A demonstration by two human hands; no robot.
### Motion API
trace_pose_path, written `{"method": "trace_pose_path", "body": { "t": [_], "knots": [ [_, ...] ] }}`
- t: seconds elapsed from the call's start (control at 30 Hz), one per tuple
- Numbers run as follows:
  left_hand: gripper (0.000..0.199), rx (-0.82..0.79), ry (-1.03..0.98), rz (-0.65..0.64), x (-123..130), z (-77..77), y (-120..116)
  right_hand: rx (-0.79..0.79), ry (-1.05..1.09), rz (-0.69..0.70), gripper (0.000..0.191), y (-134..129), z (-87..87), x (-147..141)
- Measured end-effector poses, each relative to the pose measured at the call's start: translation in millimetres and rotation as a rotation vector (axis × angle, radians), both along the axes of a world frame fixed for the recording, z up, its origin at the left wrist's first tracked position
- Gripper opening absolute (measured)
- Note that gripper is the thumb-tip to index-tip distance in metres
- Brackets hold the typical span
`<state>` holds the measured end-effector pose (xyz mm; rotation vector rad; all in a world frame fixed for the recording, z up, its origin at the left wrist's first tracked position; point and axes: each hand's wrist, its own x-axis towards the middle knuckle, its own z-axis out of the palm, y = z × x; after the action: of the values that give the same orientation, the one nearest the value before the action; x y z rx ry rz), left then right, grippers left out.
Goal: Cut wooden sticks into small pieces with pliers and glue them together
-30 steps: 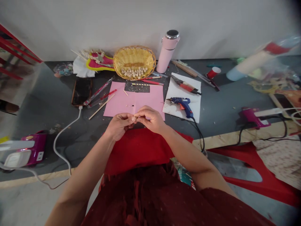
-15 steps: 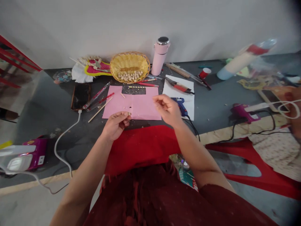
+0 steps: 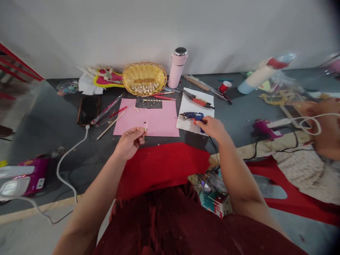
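My left hand (image 3: 130, 142) is closed in a pinch on a small pale wooden piece (image 3: 145, 130), just over the front edge of a pink sheet (image 3: 162, 124). To the right, the fingers of my right hand (image 3: 214, 128) are around the handle of a blue glue gun (image 3: 191, 115) with an orange trigger. The glue gun lies on a white sheet (image 3: 185, 106), its nozzle pointing left. Behind it on the same sheet is a dark tool with red handles (image 3: 199, 100). A short thin stick (image 3: 136, 109) and tiny bits lie on the pink sheet.
A wicker basket (image 3: 127, 76) with several small pale pieces stands at the back, beside a pink flask (image 3: 177, 70). Left are a phone (image 3: 89, 109) on a white cable and a thin stick (image 3: 110, 125). A person's arm (image 3: 326, 131) is at far right.
My right hand has moved right from over the pink sheet to the glue gun and taken hold of its handle. My left hand keeps its pinch on the small piece.
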<state>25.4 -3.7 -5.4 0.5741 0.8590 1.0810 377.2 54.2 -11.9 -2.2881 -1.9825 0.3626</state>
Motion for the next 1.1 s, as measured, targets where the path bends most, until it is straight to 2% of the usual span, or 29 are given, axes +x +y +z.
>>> {"method": "trace_pose_path", "body": {
  "t": [0.13, 0.27, 0.4, 0.47, 0.53, 0.6, 0.7, 0.83, 0.97, 1.1],
  "knots": [
    [0.019, -0.001, 0.003, 0.006, -1, -1.3, 1, -0.037, 0.142, -0.022, 0.041, 6, 3.3, 3],
    [0.020, -0.001, -0.008, 0.010, -2, -0.8, 1, 0.060, 0.346, -0.135, 0.037, 1, 6.1, 4],
    [0.017, 0.030, -0.062, -0.004, -2, 1.5, -1, 0.182, 0.893, -0.176, 0.029, -12, 14.3, -11],
    [0.015, 0.059, -0.090, -0.016, -3, 2.2, -1, 0.151, 1.149, -0.114, 0.024, -22, 18.9, -28],
    [0.014, 0.074, -0.104, -0.021, -3, 2.3, -2, 0.058, 1.300, -0.023, 0.020, -33, 21.2, -49],
    [0.015, 0.074, -0.105, -0.012, -3, 1.9, -2, -0.030, 1.365, 0.080, 0.020, -44, 20.9, -71],
    [0.015, 0.063, -0.099, 0.003, -3, 1.0, -1, -0.061, 1.439, 0.252, 0.022, -59, 19.8, -97],
    [0.014, 0.068, -0.097, -0.010, -4, 0.9, -1, -0.122, 1.441, 0.437, 0.026, -72, 25.0, -114],
    [0.013, 0.084, -0.103, -0.024, -4, 1.0, -2, -0.175, 1.441, 0.459, 0.026, -77, 29.9, -119],
    [0.013, 0.090, -0.094, -0.029, -4, 0.0, -2, -0.175, 1.471, 0.450, 0.023, -79, 26.0, -122]
  ]
}}
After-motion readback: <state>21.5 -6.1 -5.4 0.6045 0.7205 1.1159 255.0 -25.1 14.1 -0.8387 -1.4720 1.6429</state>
